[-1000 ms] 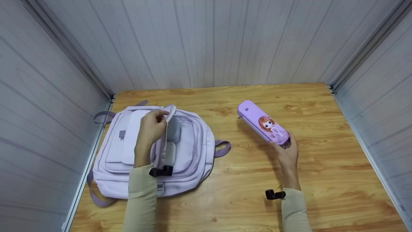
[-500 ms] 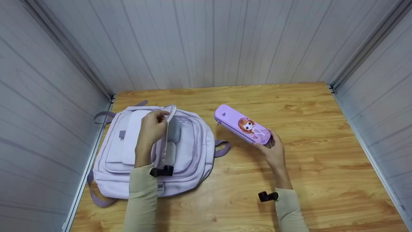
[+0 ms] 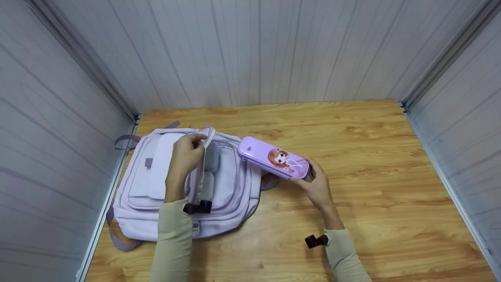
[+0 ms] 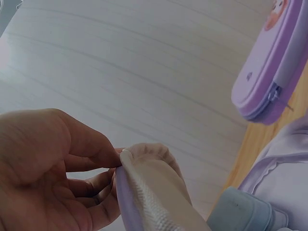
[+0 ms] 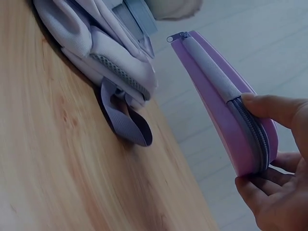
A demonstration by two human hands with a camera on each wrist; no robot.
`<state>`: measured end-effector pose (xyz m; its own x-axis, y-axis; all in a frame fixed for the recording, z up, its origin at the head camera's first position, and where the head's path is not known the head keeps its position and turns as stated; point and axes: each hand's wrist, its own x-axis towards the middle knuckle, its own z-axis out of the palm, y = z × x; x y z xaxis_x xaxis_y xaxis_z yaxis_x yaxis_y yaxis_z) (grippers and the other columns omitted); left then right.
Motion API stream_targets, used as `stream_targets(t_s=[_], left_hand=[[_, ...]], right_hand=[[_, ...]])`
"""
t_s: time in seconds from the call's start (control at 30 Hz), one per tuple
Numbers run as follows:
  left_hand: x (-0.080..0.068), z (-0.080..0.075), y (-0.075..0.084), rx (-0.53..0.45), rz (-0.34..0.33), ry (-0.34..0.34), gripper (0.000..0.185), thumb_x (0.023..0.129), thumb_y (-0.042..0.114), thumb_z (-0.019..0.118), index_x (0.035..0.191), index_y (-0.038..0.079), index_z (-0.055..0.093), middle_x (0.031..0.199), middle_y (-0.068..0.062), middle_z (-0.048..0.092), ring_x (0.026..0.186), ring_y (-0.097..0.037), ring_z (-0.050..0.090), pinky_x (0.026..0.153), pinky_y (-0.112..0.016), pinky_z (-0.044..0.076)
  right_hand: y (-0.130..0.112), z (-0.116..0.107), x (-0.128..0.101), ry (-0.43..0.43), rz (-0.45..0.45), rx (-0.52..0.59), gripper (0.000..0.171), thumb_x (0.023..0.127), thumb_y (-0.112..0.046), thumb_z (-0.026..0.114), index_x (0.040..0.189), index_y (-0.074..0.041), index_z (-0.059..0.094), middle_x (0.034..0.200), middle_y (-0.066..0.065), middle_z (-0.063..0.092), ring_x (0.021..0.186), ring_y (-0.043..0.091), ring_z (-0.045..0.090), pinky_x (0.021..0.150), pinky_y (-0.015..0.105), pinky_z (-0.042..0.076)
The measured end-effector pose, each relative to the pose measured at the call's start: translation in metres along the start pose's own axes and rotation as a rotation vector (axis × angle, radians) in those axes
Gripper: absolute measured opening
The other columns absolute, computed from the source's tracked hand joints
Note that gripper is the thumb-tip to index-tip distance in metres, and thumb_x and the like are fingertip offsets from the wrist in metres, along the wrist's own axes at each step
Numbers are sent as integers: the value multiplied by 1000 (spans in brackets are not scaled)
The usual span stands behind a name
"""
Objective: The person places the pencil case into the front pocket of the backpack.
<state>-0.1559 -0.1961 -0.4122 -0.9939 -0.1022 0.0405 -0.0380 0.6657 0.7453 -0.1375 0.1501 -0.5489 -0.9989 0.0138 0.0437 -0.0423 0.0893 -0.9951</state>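
Note:
A pale lilac backpack [image 3: 231, 176] lies on the wooden table with its front compartment unzipped. My left hand [image 3: 187, 154] pinches the edge of the compartment's flap [image 4: 154, 183] between thumb and fingers and holds it up. Inside the opening sit two greyish-blue boxes, one upper [image 3: 211, 156] and one lower [image 3: 207, 186]. My right hand [image 3: 317, 184] grips one end of a purple pencil case [image 3: 258, 150] printed with a red-haired doll. The case is raised and tilted, its far end overlapping the backpack's right edge in the head view. Its zipper [image 5: 252, 125] is closed along the side.
Grey panel walls [image 3: 250, 51] stand behind the table and on both sides. A loop strap [image 5: 122, 115] sticks out from the backpack on the right. Bare wood [image 3: 383, 176] stretches to the right of the right arm.
My right hand has carried the pencil case leftward, from over the bare table to the backpack's right edge, turning it flatter. The left hand keeps its hold on the flap.

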Motion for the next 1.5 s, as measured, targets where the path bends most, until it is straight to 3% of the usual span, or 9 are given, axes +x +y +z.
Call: stream_targets(t_s=[0.2,0.37,0.7,1.03,1.27,1.5], left_hand=[[1,2,0,12,6,8,36,85,2,46,113,1,68,91,-10,62,78,-20,53,67,-30,42],[1,2,0,20,6,11,36,83,1,47,112,1,68,90,-10,61,79,-21,53,68,-30,42],[0,3,-1,30,-12,-24,37,84,2,46,114,2,67,91,-9,61,77,-19,52,65,-28,42],[0,4,-1,45,-22,-54,34,87,5,46,115,3,66,94,-12,64,80,-21,57,65,-27,44],[0,5,-2,64,-32,-70,34,87,6,46,115,3,66,87,-8,61,73,-18,53,62,-27,42],[-1,3,-2,39,-65,-119,33,84,7,45,113,3,62,89,-8,59,68,-16,53,57,-26,43]], right_hand=[[-21,15,-9,-90,-4,-44,75,74,2,77,140,4,41,139,21,43,132,32,41,111,38,32],[-37,27,-18,-151,-35,-98,76,72,2,77,138,7,41,138,24,44,132,35,41,112,39,30],[-38,45,-27,-276,-120,-119,73,73,0,78,137,6,44,137,25,47,130,35,44,110,43,33],[-37,64,-31,-321,-170,-168,72,72,-4,80,136,3,47,135,23,49,129,35,45,108,42,35],[-33,68,-30,-330,-195,-122,73,73,0,78,137,7,43,136,28,46,130,39,43,108,40,34],[-20,60,-26,-449,-118,89,73,79,10,68,141,13,30,145,31,32,139,41,29,111,38,28]])
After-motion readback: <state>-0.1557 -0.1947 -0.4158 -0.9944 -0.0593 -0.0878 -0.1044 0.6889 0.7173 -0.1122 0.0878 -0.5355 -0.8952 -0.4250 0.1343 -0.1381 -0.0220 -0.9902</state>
